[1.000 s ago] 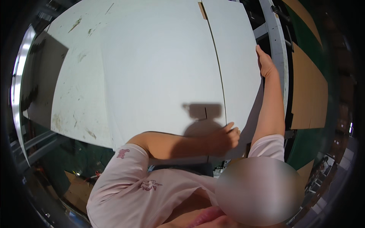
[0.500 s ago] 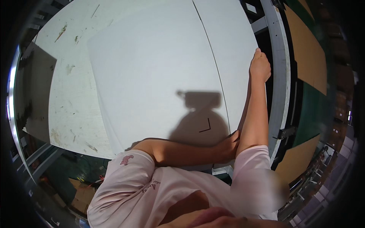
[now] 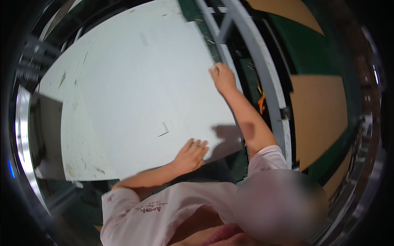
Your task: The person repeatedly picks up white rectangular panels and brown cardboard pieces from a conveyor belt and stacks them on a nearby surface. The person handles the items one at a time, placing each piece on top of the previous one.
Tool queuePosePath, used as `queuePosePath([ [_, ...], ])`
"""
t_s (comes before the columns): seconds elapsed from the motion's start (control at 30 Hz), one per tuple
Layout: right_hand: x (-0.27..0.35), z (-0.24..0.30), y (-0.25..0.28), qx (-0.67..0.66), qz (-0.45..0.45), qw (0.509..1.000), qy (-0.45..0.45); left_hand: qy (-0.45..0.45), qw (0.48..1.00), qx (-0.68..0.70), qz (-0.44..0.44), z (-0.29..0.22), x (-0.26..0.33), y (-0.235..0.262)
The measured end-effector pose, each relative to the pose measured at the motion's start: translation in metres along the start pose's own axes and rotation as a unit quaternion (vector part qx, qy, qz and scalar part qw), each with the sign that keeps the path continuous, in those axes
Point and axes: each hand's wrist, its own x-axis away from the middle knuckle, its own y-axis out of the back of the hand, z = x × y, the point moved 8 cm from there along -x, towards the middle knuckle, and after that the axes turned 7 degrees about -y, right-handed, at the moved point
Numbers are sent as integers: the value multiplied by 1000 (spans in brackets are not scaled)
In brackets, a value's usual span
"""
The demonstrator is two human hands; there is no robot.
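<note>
A large thin white sheet (image 3: 135, 98) lies over a worn white board (image 3: 78, 139). A dark L-shaped mark (image 3: 165, 130) shows near the sheet's close edge. My left hand (image 3: 191, 156) rests on the near edge, palm down with fingers apart, holding nothing. Farther off, my right hand (image 3: 223, 78) is closed at the right edge of the sheet, its fingers curled over it; the underside of that grip is hidden. A shadow darkens the sheet's near right corner.
Along the right runs a grey metal rail (image 3: 262, 61). Brown cardboard sheets (image 3: 320, 115) lie on a green surface (image 3: 305, 57) beyond it. An orange item (image 3: 261, 102) sits in the gap by the rail. A grey panel (image 3: 47, 131) is at the left.
My left hand has come away from the near right corner and now lies spread on the sheet. My view has shifted; the long dark seam on the right no longer shows.
</note>
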Motion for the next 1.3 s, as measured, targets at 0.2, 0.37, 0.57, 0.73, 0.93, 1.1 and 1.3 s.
queuePosePath([
  [0.2, 162, -248, 226, 24, -312, 939, -141, 95, 995, 41, -18, -14, 7, 0],
  [0.37, 257, -414, 287, 512, -106, 808, -272, 91, 995, -34, -20, -13, 21, -17],
  [0.57, 83, -411, 253, 301, -161, 939, -48, 137, 990, -38, -2, -19, 19, -7],
  [0.73, 50, -225, 371, 47, -315, 946, 69, 162, 986, -22, -23, -30, 28, -20],
  [0.93, 40, -322, 387, -294, -420, 850, -120, 190, 982, 2, 1, -24, 27, -30],
  [1.1, -12, -442, 200, -321, -318, 790, -414, 202, 979, -10, -6, -30, 30, -29],
  [1.3, -142, -475, 96, -711, 37, 632, -305, 159, 986, 0, -49, -10, 22, -18],
])
